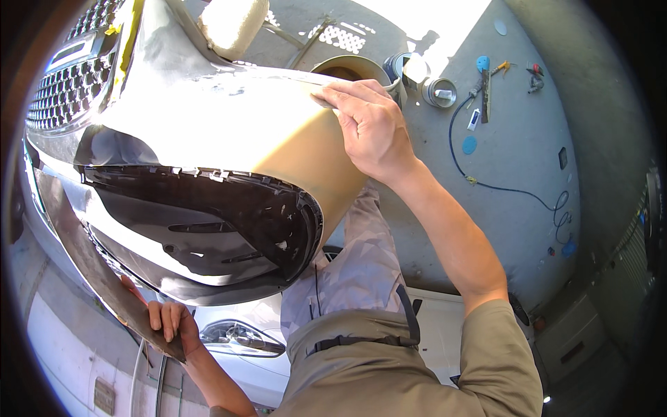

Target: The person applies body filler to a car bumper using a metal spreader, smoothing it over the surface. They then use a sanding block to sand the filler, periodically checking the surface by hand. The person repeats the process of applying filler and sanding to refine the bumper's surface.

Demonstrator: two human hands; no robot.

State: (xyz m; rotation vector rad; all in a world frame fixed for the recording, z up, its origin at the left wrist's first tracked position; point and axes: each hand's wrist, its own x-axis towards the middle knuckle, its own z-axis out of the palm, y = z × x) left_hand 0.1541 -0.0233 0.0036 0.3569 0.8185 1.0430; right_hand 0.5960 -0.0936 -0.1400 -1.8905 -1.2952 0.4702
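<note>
1. Two hands work one car bumper (208, 132), which fills the upper left of the view, raised off the floor with its grille end toward the top left and its black lower vent facing the camera.
2. The right hand (372, 128) lies flat on the tan, dull patch at the bumper's corner, fingers pressed together and curved over the top edge. Whether a sanding sheet sits under the palm cannot be told.
3. The left hand (167, 320) grips the bumper's lower lip from beneath, fingers curled over the dark edge and slightly spread. It probably steadies the part against the pressure from above.
4. A pale padded block (233, 24) at the top edge seems to prop the bumper from behind, likely part of a stand.
5. Just beyond the right hand stand an open bucket (351, 68) and two small tins (439, 92), near enough to reach.
6. Further right, well apart from the bumper, a blue hose (500, 182) snakes over the floor toward a long tool (485, 87), with round blue discs (470, 144) lying loose about it.
7. The concrete floor (514, 222) is grey and stained, sunlit at the top.
8. A headlamp (240, 337) shows below the bumper, beside the person's knee.
</note>
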